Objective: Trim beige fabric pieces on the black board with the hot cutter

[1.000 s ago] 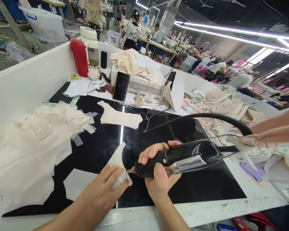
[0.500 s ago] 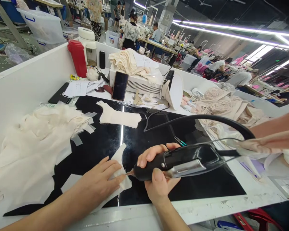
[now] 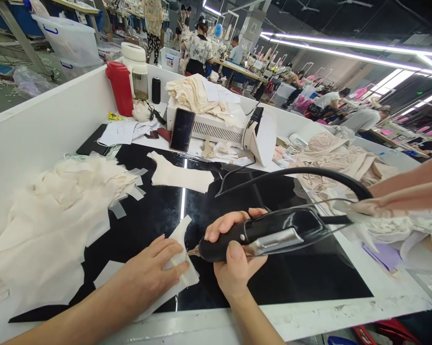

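Note:
My left hand (image 3: pixel 154 268) lies on a small cream fabric piece (image 3: pixel 182 232), its fingers extended and pressing the cloth against the black work surface (image 3: pixel 130 239). A strip of the piece shows between the index finger and thumb. Wrapped in my right hand (image 3: pixel 233 258) is a black corded handheld tool (image 3: pixel 266 230) with a silver lever along its side. Its thin metal tip points left at the fabric's right edge, close to my left fingertips; contact is hard to make out. Farther back lies another cream fabric piece (image 3: pixel 183 177), flat by itself.
Cream pieces are heaped (image 3: pixel 65 215) at the left. Beige garments (image 3: pixel 338 158) pile up at the right. Along the back stand a red cup (image 3: pixel 120 88), a phone (image 3: pixel 182 129), a vented white box (image 3: pixel 216 132) and a white lamp-like device (image 3: pixel 262 136). The tool's cable (image 3: pixel 309 171) arches rightward.
The tool in my right hand has shifted slightly up, its tip moving a little along the fabric's edge. My left hand keeps its place on the cloth. The whole view has shifted slightly.

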